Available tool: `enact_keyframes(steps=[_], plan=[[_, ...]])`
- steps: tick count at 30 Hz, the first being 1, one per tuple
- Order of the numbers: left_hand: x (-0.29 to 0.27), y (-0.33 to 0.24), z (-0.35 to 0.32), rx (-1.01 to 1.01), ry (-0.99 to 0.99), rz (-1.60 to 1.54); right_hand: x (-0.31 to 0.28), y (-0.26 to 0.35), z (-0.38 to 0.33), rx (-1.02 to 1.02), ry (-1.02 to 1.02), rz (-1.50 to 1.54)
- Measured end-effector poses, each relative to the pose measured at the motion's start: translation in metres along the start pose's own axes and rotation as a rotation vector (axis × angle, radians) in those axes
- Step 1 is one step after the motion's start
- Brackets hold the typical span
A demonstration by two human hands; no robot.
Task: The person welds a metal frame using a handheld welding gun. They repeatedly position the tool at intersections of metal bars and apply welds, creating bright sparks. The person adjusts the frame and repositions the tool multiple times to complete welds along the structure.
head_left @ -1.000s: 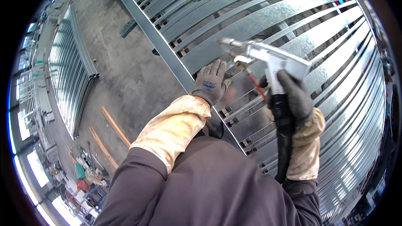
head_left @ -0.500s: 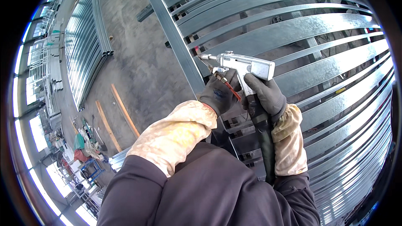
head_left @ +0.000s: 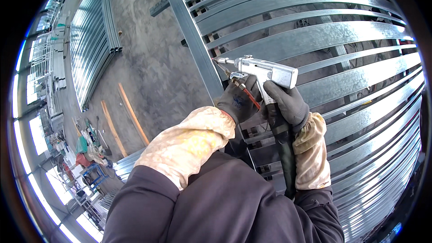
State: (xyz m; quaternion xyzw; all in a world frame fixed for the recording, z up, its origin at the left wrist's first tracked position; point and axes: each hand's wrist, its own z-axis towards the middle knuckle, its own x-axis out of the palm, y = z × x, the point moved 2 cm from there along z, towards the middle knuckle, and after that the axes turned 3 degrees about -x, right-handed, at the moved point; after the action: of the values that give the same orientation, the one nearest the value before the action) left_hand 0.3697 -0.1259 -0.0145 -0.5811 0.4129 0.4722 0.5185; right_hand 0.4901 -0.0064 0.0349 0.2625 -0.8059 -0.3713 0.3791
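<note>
Plainly, the person stood over a big frame of galvanised steel rails (head_left: 315,36) and had a silver, pistol-shaped welding gun (head_left: 265,69) brought up to it. The right hand (head_left: 288,103), in a dark glove, was closed tight round the gun's handle, with a black hose (head_left: 285,162) running down from it along the forearm. The left hand (head_left: 236,101), also gloved, was cupped under the front of the gun, fingers curled shut beside a thin red wire (head_left: 249,96) that led toward the nozzle; whether that grip actually pinched the wire or only steadied the barrel, I could not tell. Both forearms wore pale leather sleeves (head_left: 193,141) over a dark jacket.

The nozzle tip pointed left at the long upright post (head_left: 189,31) that crossed the rails, just where 1 rail met it, and looked to be touching or very nearly so. To my eye the step in hand was lining the tip up on that joint, not yet joining it: no spark or glow showed. The next move would call for a still, 2-handed hold, the tip kept on the seam and the hose left slack.

Off to the left, on the concrete floor (head_left: 148,63), lay another stack of steel frames (head_left: 92,40) and 2 wooden strips (head_left: 121,117).
</note>
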Motion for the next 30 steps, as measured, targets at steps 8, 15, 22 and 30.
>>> enact_keyframes(steps=[8, 15, 22, 30], plan=[[0.004, 0.000, -0.002, -0.005, -0.035, 0.015, 0.008, 0.006, -0.002, 0.054, -0.006, 0.008], [0.004, 0.001, 0.001, -0.014, -0.074, -0.087, 0.007, 0.006, -0.003, 0.103, -0.019, -0.003], [0.000, 0.002, 0.001, -0.007, -0.122, -0.069, 0.009, 0.010, -0.005, 0.110, -0.025, 0.006], [0.003, 0.005, 0.001, 0.001, -0.144, -0.045, 0.009, 0.010, -0.006, 0.119, -0.018, -0.007]])
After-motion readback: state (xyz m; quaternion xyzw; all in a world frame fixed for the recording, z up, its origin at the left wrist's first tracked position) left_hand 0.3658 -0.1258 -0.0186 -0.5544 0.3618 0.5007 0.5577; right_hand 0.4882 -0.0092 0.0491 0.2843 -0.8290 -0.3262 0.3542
